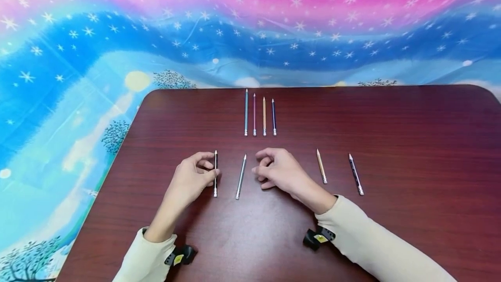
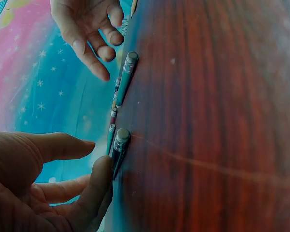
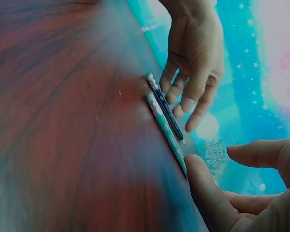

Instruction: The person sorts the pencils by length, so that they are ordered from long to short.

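Head view, and we've got the left hand (image 1: 195, 175) left of centre, right at the black pencil (image 1: 215, 186)! Is that a grip?

No clamp to call! The left wrist view shows a clear gap between thumb and fingers. The thumb crosses above the pencil, a fingertip sits just beside it, and whether that's a touch, I cannot tell.

And the pencil itself?

Flat on the table (image 1: 415, 151), tip toward the top of the frame, eraser toward the bottom.

Over to the right hand (image 1: 279, 169), then!

Near the centre, well apart from the other hand, holding nothing: fingers bent, thumb parted from the forefinger. Between the two hands lies the green pencil (image 1: 241, 177), slightly slanted.

Company on the right side?

Two more, both leaning: a gold pencil (image 1: 322, 166) and, farther right, a dark pencil (image 1: 355, 174).

And at upper centre, a neat row!

Left to right: blue pencil (image 1: 246, 112), pink pencil (image 1: 255, 114), yellow pencil (image 1: 264, 116), navy pencil (image 1: 274, 116). Snowflake cloth (image 1: 250, 16) fills the top!
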A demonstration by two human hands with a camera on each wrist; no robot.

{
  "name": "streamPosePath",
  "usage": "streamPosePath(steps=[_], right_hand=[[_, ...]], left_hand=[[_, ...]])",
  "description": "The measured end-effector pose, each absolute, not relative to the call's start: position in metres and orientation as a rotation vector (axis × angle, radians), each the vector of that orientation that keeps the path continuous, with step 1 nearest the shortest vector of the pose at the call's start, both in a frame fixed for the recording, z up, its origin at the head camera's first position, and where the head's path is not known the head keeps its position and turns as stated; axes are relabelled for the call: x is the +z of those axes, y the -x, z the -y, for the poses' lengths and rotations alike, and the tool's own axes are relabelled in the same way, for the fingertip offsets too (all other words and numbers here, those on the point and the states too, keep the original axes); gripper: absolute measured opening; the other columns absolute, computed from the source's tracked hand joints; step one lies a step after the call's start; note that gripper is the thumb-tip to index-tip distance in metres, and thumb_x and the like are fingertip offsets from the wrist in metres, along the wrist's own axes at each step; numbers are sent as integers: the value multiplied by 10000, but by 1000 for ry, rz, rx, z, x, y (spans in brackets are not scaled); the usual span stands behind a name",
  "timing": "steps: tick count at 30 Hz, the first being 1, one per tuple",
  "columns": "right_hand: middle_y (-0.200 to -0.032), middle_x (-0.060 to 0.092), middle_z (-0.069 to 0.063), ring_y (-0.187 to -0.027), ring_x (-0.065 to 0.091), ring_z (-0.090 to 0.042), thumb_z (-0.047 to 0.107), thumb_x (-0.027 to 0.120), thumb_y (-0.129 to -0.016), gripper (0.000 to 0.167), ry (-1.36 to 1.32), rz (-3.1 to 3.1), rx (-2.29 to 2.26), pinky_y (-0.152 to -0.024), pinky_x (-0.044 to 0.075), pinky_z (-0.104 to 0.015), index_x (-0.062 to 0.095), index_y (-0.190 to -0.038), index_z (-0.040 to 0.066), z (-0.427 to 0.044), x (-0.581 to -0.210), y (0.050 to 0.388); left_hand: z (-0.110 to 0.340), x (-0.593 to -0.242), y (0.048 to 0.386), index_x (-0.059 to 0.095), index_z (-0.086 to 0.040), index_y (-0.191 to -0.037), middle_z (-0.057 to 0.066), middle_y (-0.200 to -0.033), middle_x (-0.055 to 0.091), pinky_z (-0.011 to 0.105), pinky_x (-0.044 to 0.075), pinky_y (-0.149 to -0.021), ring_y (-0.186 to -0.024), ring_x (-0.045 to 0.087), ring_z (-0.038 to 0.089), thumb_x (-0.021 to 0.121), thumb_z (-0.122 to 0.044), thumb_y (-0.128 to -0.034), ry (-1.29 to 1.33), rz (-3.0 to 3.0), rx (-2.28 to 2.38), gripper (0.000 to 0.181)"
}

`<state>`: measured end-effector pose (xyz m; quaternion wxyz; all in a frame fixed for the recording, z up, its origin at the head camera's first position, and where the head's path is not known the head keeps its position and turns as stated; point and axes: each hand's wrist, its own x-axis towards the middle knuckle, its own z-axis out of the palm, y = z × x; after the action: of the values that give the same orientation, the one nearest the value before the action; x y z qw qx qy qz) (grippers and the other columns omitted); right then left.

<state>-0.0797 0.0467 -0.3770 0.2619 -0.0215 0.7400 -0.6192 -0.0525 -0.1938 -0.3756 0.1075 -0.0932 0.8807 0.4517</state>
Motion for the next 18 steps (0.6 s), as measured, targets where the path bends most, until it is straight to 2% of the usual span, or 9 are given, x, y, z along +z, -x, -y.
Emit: streamPosePath(steps=[9,18], right_hand=[[-788,631,-37,-656,666,-117,-34,711,-924,446,25,-2072,-1649,-643,647,-303,596,-1347,-117,-30,-385,78],[-792,657,-60,-548,673,-119,-27,767,-883,454,89,-2189,-1607,-561,627,-296,631,-1313,-82,-14,-390,82]], left_hand=[[193,-377,55,641,-22,-1359,100,-1003,704,220,567,-655,-799,712,113,775,-38,-900,246,-2575,1313,478],[194,-377,57,630,-22,-1374,83,-990,701,242,596,-678,-832,705,133,764,-39,-893,260,-2562,1297,501]])
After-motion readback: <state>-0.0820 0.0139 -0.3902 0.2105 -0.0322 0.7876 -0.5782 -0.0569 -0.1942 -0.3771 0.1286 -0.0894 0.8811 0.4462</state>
